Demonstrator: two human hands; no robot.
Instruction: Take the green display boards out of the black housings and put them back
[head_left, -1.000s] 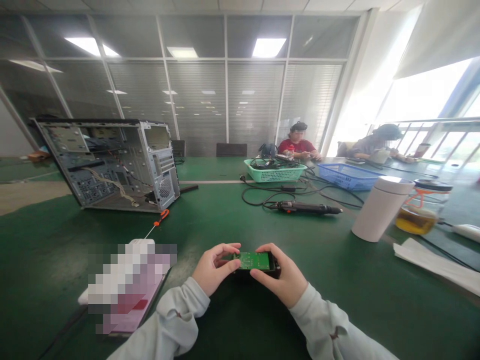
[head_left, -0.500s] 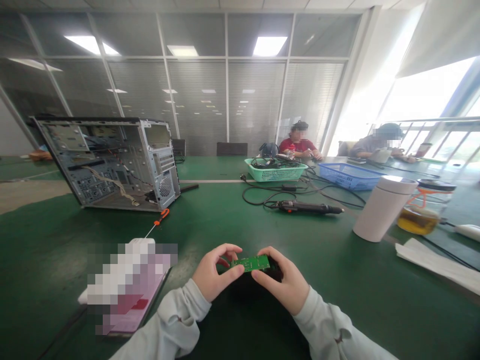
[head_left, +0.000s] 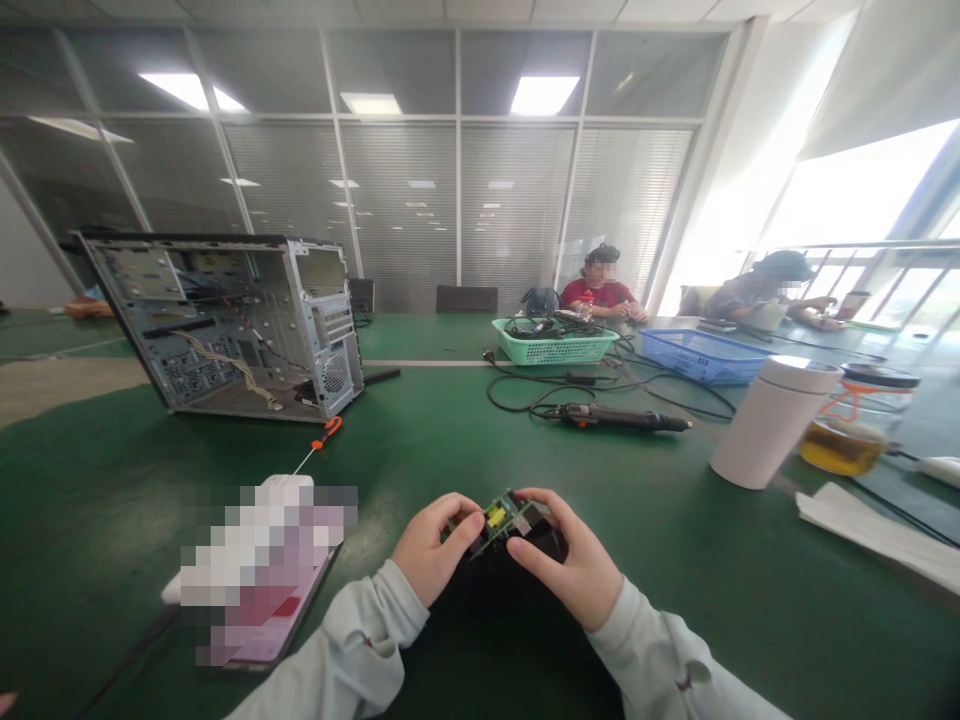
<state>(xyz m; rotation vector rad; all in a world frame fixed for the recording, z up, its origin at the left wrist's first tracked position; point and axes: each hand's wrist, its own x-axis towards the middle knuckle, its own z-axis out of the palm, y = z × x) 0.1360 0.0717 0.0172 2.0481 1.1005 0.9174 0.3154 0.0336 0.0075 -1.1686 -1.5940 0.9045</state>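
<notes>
A small green circuit board point(head_left: 499, 518) with a yellow component is tilted between my two hands, its component side facing me. My left hand point(head_left: 435, 545) pinches its left end between thumb and fingers. A dark, box-like piece point(head_left: 546, 538) lies within my right hand point(head_left: 574, 560), whose thumb and fingers close round it beside the board's right end. I cannot tell whether the board and the dark piece are joined. Both hands are just above the green table point(head_left: 420, 440).
An open computer case point(head_left: 330, 320) stands at left, with an orange-handled tool point(head_left: 326, 433) before it. A phone point(head_left: 300, 600) lies nearer. Beyond my hands are an electric screwdriver point(head_left: 622, 416), a green basket point(head_left: 555, 347), a blue basket point(head_left: 701, 362) and a white tumbler point(head_left: 772, 425). Two people sit farther back.
The circuit board has been turned over and tilted: its flat green side faced me before, and now its components show. More of the dark piece shows by my right hand.
</notes>
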